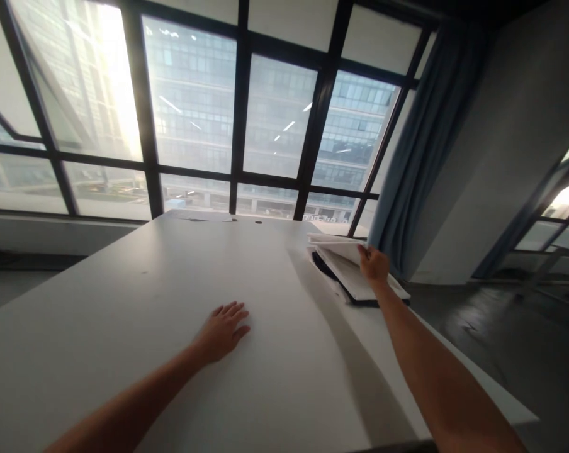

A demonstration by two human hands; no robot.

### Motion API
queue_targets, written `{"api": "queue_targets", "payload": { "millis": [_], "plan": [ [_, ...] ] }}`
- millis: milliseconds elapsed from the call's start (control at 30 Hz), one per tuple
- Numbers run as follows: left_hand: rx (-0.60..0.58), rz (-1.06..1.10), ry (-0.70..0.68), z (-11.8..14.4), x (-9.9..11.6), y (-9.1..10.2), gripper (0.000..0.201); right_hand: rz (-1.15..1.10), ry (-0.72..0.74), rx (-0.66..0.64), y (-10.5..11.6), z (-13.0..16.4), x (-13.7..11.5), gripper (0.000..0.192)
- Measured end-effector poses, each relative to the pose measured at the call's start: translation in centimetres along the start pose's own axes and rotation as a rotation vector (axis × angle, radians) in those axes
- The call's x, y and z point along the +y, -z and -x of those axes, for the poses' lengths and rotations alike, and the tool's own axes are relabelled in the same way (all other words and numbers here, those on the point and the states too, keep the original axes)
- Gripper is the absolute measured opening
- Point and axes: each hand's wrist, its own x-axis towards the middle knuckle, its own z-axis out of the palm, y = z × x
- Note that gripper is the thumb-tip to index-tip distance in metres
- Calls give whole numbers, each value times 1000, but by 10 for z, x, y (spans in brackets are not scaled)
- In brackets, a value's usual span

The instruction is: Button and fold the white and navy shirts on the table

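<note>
Right hand [373,263]: grip closed on the lifted pages of the open book [348,272], far right of the surface [124,327].
Left hand [222,328]: flat, fingers spread, holding nothing, well apart from the book.
Nearer hand: right.

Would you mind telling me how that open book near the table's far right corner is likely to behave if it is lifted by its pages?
The book would probably flop: its white pages already bow upward under the right hand. The dark cover looks thin, so likely light and bendy. Lying flat near the table edge, it seems more apt to slide than tip.
</note>
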Motion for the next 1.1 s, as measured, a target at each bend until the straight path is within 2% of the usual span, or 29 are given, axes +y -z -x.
{"api": "queue_targets", "payload": {
  "millis": [67, 133, 167, 233, 300, 367, 467, 533, 633, 700, 833, 967, 1033, 1100],
  "plan": [
    [17, 35, 4, 0, -1, 2, 45, -53, 54, -24, 9, 3, -46, 43],
    [64, 126, 38, -1, -2, 6, 50, -181, 143, -113, 14, 35, -91, 42],
    [98, 193, 72, -2, -3, 7, 53, -276, 205, -212, 16, 60, -112, 42],
    [170, 326, 158, -5, -5, 10, 58, -504, 390, -571, 16, 115, -145, 41],
    [226, 380, 218, -8, -8, 11, 61, -712, 628, -1051, 12, 160, -163, 36],
    [235, 322, 216, -9, -11, 9, 64, -751, 608, -1029, 3, 180, -163, 35],
    [149, 163, 163, -7, -13, 5, 70, -555, 441, -712, -17, 170, -137, 30],
    [82, 102, 154, -5, -11, 4, 69, -364, 272, -602, -30, 155, -112, 36],
    [32, 70, 191, -4, -8, 6, 68, -256, 48, -672, -46, 144, -80, 55],
    [23, 47, 238, -5, -7, 7, 65, -322, 2, -744, -52, 146, -73, 62],
    [63, 84, 319, -10, -13, 9, 55, -541, 47, -793, -53, 161, -87, 68],
    [196, 310, 426, -15, -31, 21, 63, -790, 97, -868, -45, 173, -110, 65],
    [261, 480, 532, -13, -40, 31, 69, -904, 36, -937, -39, 177, -116, 70],
    [249, 707, 618, -8, -47, 42, 71, -955, -79, -992, -33, 179, -120, 81]
  ]
}}
